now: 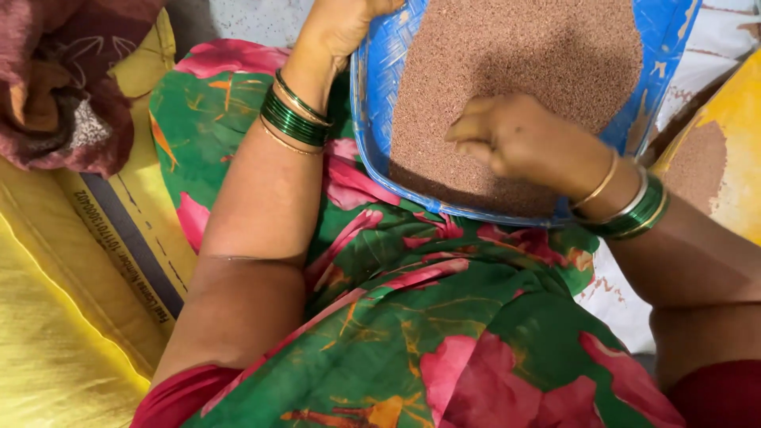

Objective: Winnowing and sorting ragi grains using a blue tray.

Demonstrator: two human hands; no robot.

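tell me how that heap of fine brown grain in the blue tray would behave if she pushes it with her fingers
The brown grain looks fine and loose, so it would probably flow aside rather than move as one lump. It lies in a smooth sloped bed, so it likely slides if the blue tray tilts. The curled right hand rests on it without visibly sinking.

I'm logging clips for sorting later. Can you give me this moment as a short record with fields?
Setting: person seated, green and pink floral cloth over the lap
Tray: blue tray holding fine reddish-brown grain
Left hand: grips the tray's left rim
Right hand: fingers curled, resting on the grain
Wrists: green bangles
Beside: yellow sack
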